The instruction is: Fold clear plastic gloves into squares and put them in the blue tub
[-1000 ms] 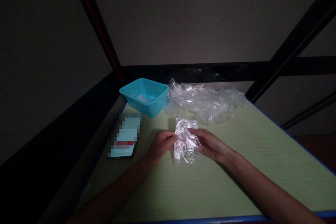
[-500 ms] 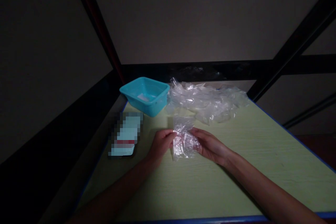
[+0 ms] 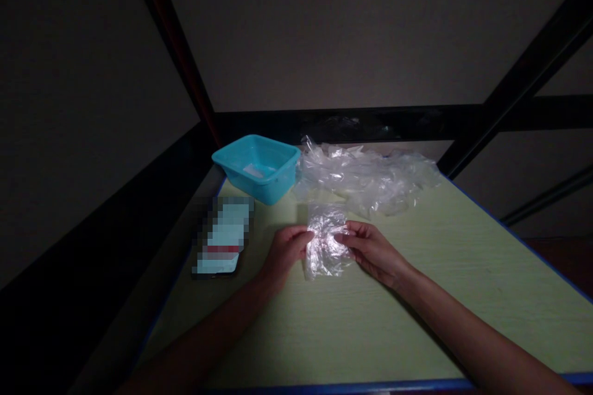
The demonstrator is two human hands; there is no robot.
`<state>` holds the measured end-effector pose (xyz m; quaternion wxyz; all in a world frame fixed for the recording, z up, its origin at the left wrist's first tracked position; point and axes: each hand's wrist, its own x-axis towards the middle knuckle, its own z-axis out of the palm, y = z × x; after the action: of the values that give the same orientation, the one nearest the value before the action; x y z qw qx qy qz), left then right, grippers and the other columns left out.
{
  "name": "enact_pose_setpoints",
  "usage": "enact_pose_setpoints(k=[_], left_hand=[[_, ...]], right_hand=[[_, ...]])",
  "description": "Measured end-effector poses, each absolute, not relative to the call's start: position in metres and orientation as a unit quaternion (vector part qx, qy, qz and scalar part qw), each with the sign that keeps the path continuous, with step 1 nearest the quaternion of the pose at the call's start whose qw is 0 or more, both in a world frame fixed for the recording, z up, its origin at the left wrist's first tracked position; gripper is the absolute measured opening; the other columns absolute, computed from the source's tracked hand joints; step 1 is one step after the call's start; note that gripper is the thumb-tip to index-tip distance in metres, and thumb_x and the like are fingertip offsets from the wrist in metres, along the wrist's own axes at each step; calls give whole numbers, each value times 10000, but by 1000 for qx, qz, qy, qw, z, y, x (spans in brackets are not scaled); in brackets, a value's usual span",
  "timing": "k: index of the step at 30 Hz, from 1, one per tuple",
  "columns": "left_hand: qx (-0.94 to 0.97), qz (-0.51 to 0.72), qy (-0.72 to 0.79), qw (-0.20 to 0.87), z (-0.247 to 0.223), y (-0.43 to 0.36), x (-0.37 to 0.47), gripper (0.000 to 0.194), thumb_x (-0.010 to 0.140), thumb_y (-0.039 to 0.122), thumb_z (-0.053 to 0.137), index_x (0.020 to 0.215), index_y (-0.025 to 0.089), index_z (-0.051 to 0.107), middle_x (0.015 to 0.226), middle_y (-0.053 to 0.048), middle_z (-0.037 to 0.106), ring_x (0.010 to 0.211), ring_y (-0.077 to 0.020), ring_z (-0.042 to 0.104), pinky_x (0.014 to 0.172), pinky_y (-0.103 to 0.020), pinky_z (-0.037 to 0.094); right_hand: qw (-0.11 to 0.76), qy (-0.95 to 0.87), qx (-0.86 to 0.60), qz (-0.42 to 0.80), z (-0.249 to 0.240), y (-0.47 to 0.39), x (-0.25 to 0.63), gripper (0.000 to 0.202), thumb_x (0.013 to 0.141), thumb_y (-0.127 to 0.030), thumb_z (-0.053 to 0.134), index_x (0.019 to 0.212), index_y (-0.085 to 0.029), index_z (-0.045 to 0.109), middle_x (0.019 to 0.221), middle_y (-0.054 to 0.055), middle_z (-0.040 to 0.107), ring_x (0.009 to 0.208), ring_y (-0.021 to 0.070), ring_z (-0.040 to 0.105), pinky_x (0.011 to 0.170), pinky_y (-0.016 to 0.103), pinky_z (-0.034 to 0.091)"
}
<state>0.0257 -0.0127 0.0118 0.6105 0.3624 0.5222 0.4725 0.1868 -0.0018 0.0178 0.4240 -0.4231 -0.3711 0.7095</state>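
A small folded clear plastic bag (image 3: 327, 259) is held just over the table in the middle of the view. My left hand (image 3: 290, 250) pinches its left edge, thumb on top. On its right side, my right hand (image 3: 373, 253) grips it with the thumb lying over the plastic and the fingers at the edge and beneath. Behind the bag lies a loose heap of crumpled clear plastic bags (image 3: 370, 179), spread towards the right.
A blue plastic basket (image 3: 273, 190) stands at the back left of the pale green table (image 3: 324, 339), with a small whitish piece inside. A blurred-out phone-like object (image 3: 227, 234) lies by the left edge. Dark-framed panels rise behind.
My right thumb has come over onto the top of the folded bag, and my right fingers have shifted at its edge. The bag looks flatter and squarer. My left hand has hardly moved.
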Motion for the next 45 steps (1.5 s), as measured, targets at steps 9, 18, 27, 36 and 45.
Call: enact_pose_setpoints(k=[9,18,27,36,45], left_hand=[[397,458,505,615,20,-15,23,195,538,270,672,676,132,662,709,-42,677,676,-167,615,628,-269,486],[371,477,516,607,16,-12,24,167,485,257,682,587,131,637,598,-1,610,570,-129,569,540,-246,499],[345,490,512,615,17,-12,23,141,475,222,672,578,131,640,597,-7,625,561,-123,571,540,-235,490],[319,492,500,637,18,-8,22,206,529,210,594,723,155,631,662,-23,638,620,-168,613,525,-247,475],[341,461,498,651,17,-11,25,280,496,355,699,625,150,558,624,-31,622,568,-162,595,507,-268,483]], right_hand=[[457,-389,-446,663,18,-1,187,207,443,-194,803,546,-170,626,531,-28,629,530,92,550,557,229,421],[472,-408,-471,624,16,-2,183,256,414,-241,810,452,-152,573,395,-76,474,391,39,349,420,196,240],[478,-445,-452,608,14,-2,185,144,447,-198,772,470,-160,636,440,-49,547,412,62,414,434,204,281],[490,-490,-400,600,16,-2,189,101,544,-143,653,554,-223,715,850,47,733,710,173,650,614,271,456],[517,-560,-396,512,17,-4,191,175,615,-134,575,564,-235,709,939,37,726,855,198,650,658,284,457]])
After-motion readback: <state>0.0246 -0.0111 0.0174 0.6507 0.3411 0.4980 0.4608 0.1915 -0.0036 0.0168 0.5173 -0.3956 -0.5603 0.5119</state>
